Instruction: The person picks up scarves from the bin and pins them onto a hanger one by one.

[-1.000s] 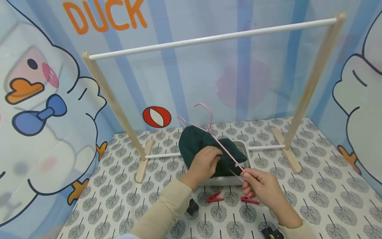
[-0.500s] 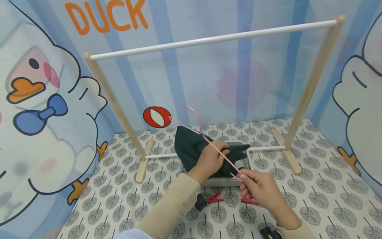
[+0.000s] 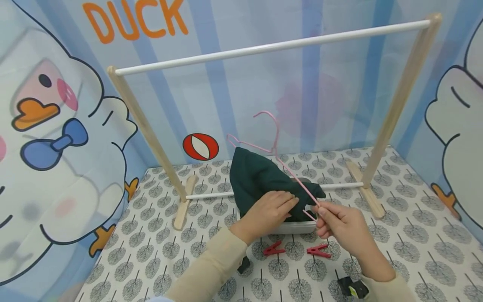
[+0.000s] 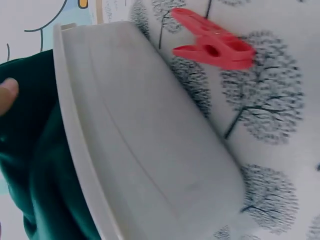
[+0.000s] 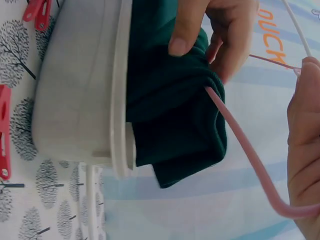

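While my right hand is pinching the right end of a pink hanger between thumb and fingers, its hook is pointing up and a wire is running into the folds of a dark green cloth. My left hand is resting on that cloth; I cannot tell whether its grip is holding any. The cloth is filling a pale tub, sitting about midway between the surface's left and right edges. Two red clips are lying on the tub's near side. Along the back edge, a rack is standing, its feet nearing the back corners.
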Available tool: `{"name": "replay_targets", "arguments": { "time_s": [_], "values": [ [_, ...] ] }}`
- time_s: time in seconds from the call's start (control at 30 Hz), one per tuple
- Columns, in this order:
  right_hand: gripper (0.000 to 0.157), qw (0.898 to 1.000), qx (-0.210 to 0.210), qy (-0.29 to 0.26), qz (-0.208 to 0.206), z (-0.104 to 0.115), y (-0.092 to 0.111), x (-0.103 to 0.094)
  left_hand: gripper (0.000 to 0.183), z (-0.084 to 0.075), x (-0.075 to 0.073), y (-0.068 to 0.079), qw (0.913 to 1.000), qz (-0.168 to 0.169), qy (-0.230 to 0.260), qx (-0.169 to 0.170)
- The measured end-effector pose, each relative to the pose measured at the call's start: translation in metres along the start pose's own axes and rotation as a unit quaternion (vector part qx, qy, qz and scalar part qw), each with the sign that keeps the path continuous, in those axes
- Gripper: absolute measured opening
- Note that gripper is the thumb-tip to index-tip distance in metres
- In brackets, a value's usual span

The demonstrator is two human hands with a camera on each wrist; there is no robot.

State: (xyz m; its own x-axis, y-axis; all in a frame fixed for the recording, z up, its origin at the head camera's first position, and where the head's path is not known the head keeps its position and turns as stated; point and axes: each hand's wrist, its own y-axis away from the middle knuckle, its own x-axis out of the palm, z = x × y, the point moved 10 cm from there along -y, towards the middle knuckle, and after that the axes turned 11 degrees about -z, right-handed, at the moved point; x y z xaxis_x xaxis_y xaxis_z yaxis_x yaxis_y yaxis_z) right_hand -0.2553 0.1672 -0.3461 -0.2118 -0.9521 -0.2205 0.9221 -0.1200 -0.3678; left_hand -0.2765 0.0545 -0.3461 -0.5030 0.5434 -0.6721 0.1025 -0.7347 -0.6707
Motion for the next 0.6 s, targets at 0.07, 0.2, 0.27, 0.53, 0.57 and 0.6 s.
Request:
{"name": "replay_targets", "arguments": {
  "time_s": [0.07, 0.2, 0.27, 0.53, 0.57, 0.6],
  "values": [
    [0.026, 1.0, -0.01, -0.004, 0.003, 0.004, -0.002, -0.001, 0.037, 0.002, 0.004, -0.003, 0.9998, 0.012, -0.013, -0.011],
    [0.03, 0.999, 0.018, -0.028, 0.016, 0.003, -0.004, 0.0, 0.022, 0.006, 0.003, -0.01, 0.9993, -0.002, -0.037, -0.006],
    [0.032, 0.999, 0.033, -0.027, 0.014, 0.001, -0.004, -0.002, 0.017, 0.006, 0.0, -0.011, 0.9992, -0.016, -0.037, 0.008],
    [0.03, 0.999, 0.041, -0.022, 0.007, 0.0, -0.006, -0.008, 0.012, 0.007, -0.006, -0.011, 0.9983, -0.049, 0.019, 0.028],
    [0.031, 0.999, 0.044, -0.024, 0.011, 0.0, -0.005, -0.007, 0.011, 0.007, -0.006, -0.011, 0.998, -0.052, 0.025, 0.024],
    [0.031, 0.998, 0.049, -0.026, 0.014, -0.001, -0.005, -0.006, 0.01, 0.008, -0.006, -0.01, 0.9978, -0.055, 0.032, 0.021]
  ]
}}
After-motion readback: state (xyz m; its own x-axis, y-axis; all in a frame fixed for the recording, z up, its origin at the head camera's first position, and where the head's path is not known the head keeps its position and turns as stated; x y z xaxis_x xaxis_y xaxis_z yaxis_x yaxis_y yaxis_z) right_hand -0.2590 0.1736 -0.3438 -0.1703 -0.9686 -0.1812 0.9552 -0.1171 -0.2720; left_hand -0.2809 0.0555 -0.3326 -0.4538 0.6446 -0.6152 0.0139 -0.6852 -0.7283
